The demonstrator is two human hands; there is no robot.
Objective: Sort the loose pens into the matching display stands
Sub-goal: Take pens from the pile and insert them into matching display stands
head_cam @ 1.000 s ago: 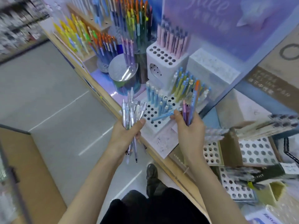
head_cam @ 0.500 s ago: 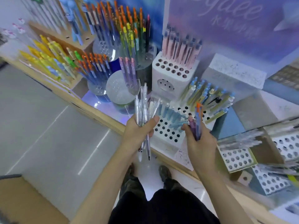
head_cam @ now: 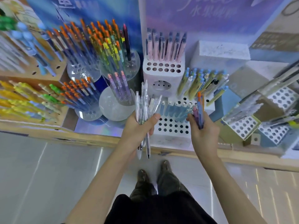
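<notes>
My left hand (head_cam: 139, 131) grips a bundle of clear and white pens (head_cam: 145, 104), tips pointing down past the shelf edge. My right hand (head_cam: 203, 135) holds a few coloured pens (head_cam: 199, 109), purple, blue and orange-capped, upright. Between the hands lies a low white stand with round holes (head_cam: 171, 126), its back row filled with light blue pens (head_cam: 174, 110). Behind it rises a taller white stand (head_cam: 163, 73) with pink pens (head_cam: 165, 46). A round clear stand (head_cam: 113, 109) to the left carries purple pens (head_cam: 119, 84).
Round stands of orange-capped pens (head_cam: 100, 44) and wooden racks of yellow and green pens (head_cam: 24, 97) fill the left. Green-and-blue pens (head_cam: 202, 83) lean at the right of the low stand. Perforated box stands (head_cam: 242, 126) crowd the far right. The wooden shelf edge (head_cam: 90, 138) borders grey floor tiles.
The view has swung left and closer to square with the shelf. Both hands kept their pens and sit nearer together over the low white stand.
</notes>
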